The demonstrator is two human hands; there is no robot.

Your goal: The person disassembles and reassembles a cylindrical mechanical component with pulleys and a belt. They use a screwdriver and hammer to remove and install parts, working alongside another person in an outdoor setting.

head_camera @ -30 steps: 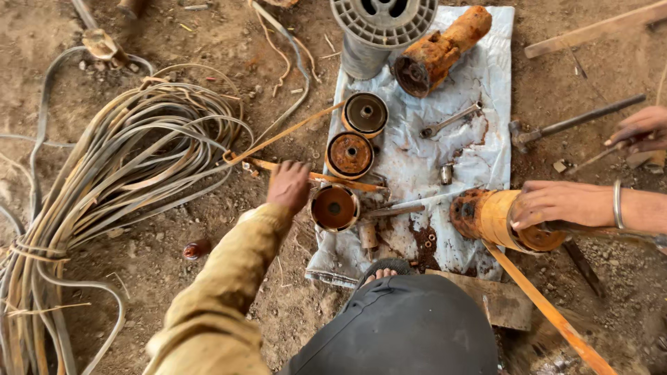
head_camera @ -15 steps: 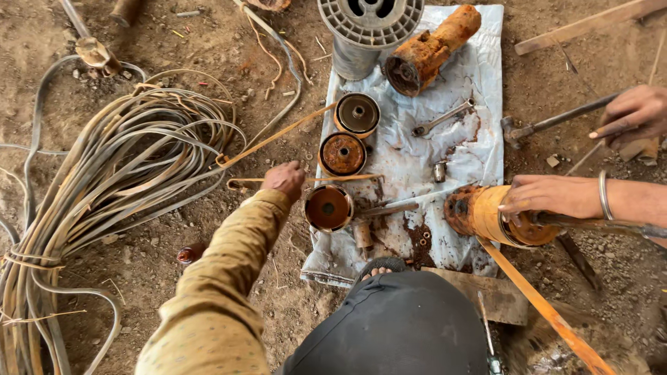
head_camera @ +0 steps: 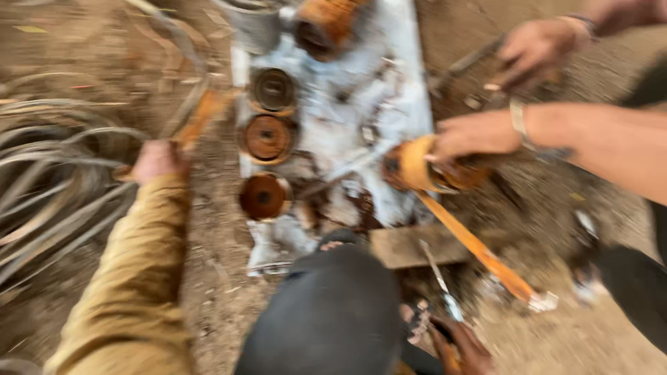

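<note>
A pale, stained sheet [head_camera: 389, 104] covers the dirt. On it, three round rusty discs [head_camera: 267, 137] stand in a row. Left of the sheet, the left hand [head_camera: 156, 161] closes its fingers on a flat orange strip [head_camera: 198, 119]. Below the sheet, the right hand [head_camera: 467, 347] is blurred; I cannot tell its grip.

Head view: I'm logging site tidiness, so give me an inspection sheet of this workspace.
surface: pale sheet on bare dirt; frame blurred.
job's things: orange strip; three rusty discs in a column on the sheet.
clutter: rusty orange cylinder, orange strap, wooden block.
grips: left hand at the strip's end; right hand low, by a thin tool; both grips unclear.
cables: coiled cable on the left.
surroundings: another person's hands, one on the cylinder.
</note>
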